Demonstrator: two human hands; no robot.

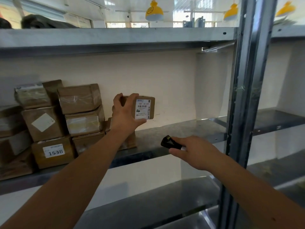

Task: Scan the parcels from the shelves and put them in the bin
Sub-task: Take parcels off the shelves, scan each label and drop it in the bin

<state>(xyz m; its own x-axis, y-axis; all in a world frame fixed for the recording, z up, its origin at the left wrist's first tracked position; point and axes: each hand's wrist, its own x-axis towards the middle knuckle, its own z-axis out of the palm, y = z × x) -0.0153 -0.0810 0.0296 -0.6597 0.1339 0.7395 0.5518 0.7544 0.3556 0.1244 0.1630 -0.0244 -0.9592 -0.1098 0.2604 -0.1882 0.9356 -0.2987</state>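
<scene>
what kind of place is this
Probably a parcel pickup station or small courier depot: metal shelving stacked with taped cardboard parcels, one numbered 1538, and a handheld scanner aimed toward a labelled box.

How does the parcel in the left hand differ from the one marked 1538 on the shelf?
The held parcel is gripped by the left hand and lifted clear of the shelf; the 1538 parcel sits at the bottom of a stack. The held parcel's label shows barcodes and fine print; the 1538 parcel's label shows large digits. The held parcel looks smaller, though it is farther off. Both are brown cardboard with white labels.
</scene>
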